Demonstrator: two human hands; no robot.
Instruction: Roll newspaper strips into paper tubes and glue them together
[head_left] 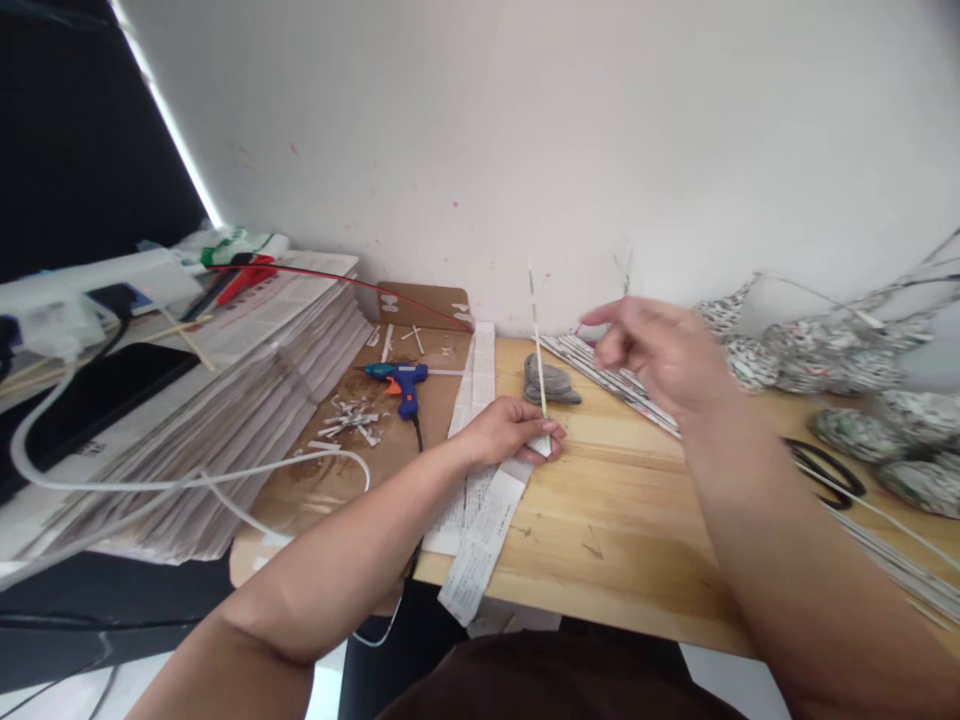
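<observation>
My left hand [517, 435] is closed, thumb and fingers pinched round the lower end of a thin rolled newspaper tube [535, 330] that stands almost upright. From below the same hand a flat newspaper strip [487, 530] runs down past the table's front edge; its join to the tube is hidden by my fingers. My right hand [652, 350] is raised to the right of the tube, apart from it. Its index finger points left, the other fingers are bent, and motion blurs it slightly; I see nothing held in it. Behind the tube lies a grey cloth [551, 382].
A blue glue gun [405, 385] and paper scraps [349, 422] lie on brown cardboard [431, 425]. Left stands a tall newspaper stack [300, 350] with white cables. Paper rolls [600, 375], black-handled scissors [825, 475] and woven paper pieces [855, 430] are on the right.
</observation>
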